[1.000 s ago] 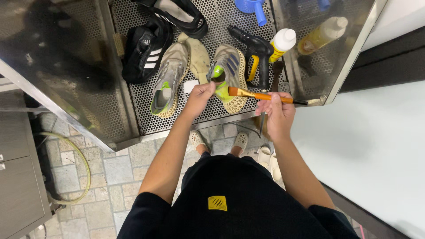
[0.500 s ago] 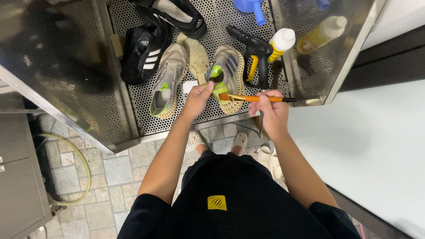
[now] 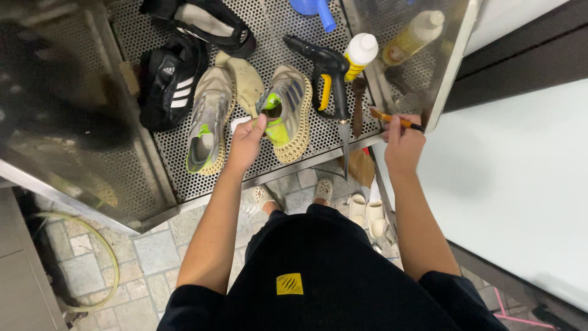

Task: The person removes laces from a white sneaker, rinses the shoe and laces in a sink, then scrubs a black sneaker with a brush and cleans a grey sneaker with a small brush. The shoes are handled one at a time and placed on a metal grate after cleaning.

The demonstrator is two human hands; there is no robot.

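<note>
Two beige knit sneakers with neon-green linings lie on a perforated metal tray [image 3: 177, 165]. My left hand [image 3: 247, 142] grips the heel collar of the right sneaker [image 3: 288, 113]. Its mate, the left sneaker [image 3: 208, 122], lies beside my left hand. My right hand [image 3: 403, 144] holds an orange-handled brush [image 3: 392, 118] off to the right, near the tray's right wall and away from the shoes.
Black sneakers [image 3: 168, 79] with white stripes lie at the back left. A black and yellow spray gun [image 3: 327, 76], a white-capped bottle [image 3: 359, 52], a yellowish bottle [image 3: 416, 35] and a blue object [image 3: 318, 7] stand at the back right. The floor is stone tile, with slippers [image 3: 366, 211] on it.
My right hand has carried the brush from over the right sneaker out to the right, toward the tray's wall. My left hand stays on the sneaker's heel.
</note>
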